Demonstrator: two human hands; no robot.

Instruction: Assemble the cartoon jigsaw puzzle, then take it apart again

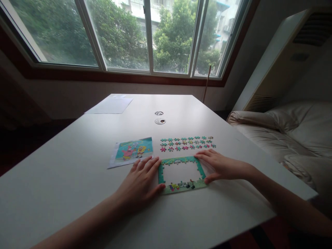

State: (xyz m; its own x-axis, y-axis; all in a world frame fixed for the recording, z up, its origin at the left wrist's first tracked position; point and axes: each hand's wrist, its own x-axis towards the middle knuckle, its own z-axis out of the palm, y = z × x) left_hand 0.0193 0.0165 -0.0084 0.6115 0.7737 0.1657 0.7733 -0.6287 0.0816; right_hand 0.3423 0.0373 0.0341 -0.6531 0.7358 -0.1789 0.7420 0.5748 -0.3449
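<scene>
A rectangular jigsaw puzzle border [201,170], green with cartoon figures along its near edge, lies flat with the bare table showing inside it. My left hand [142,180] rests at its left side, fingers spread, fingertips by the upper left corner and thumb at the lower left. At the right side, my right hand [220,164] touches the border with fingers at the upper corner and thumb near the lower one; its fingers are stretched out. Loose jigsaw pieces [185,142] lie in three rows just beyond. A picture sheet [135,151] with cartoon characters sits beyond my left hand.
The white table [85,166] carries a pale sheet [110,105] at its far left and two round grommets [160,121] near the far middle. A cushioned sofa [261,129] stands on the right, before a tall air conditioner [280,58]. Windows [124,34] are behind the table.
</scene>
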